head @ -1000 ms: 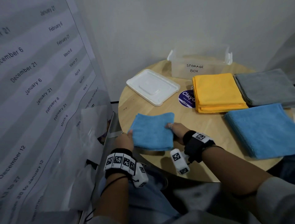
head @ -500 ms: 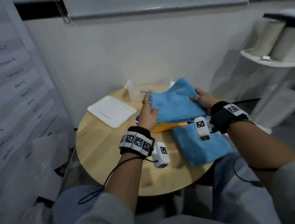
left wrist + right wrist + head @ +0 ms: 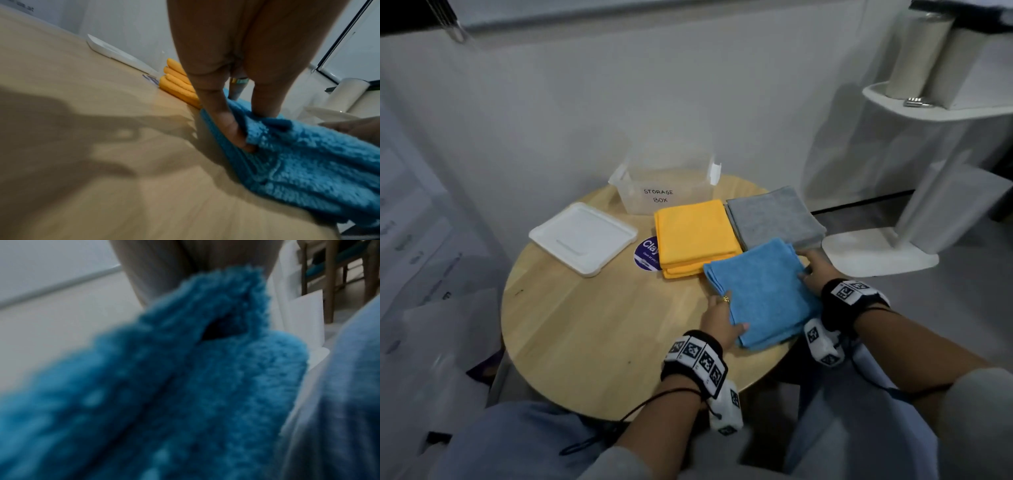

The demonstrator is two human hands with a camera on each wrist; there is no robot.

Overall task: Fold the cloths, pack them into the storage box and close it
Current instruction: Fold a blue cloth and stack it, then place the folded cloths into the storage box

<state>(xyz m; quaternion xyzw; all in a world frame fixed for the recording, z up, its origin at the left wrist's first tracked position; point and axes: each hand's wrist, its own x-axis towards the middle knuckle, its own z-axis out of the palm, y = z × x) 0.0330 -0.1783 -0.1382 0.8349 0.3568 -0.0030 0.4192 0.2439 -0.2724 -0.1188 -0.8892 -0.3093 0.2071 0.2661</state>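
Note:
A folded blue cloth (image 3: pixel 763 291) lies at the table's right front, with layered blue edges showing along its front. My left hand (image 3: pixel 722 317) grips its left edge, thumb on top; in the left wrist view the fingers (image 3: pixel 228 128) pinch the blue cloth (image 3: pixel 298 162). My right hand (image 3: pixel 813 270) holds the right edge, and the blue cloth (image 3: pixel 185 386) fills the blurred right wrist view. A folded yellow cloth (image 3: pixel 695 233) and a grey cloth (image 3: pixel 774 216) lie behind. The clear storage box (image 3: pixel 667 192) stands open at the back, its white lid (image 3: pixel 582 236) to the left.
The round wooden table (image 3: pixel 592 325) has bare wood at the left front. A purple sticker (image 3: pixel 647 255) sits beside the yellow cloth. A white stand's base (image 3: pixel 876 253) sits on the floor by the table's right edge. A wall runs behind the box.
Both hands carried the folded blue cloth from the table's left front, up over the yellow cloth, and down onto the blue cloth at the right front. The head view has swung right.

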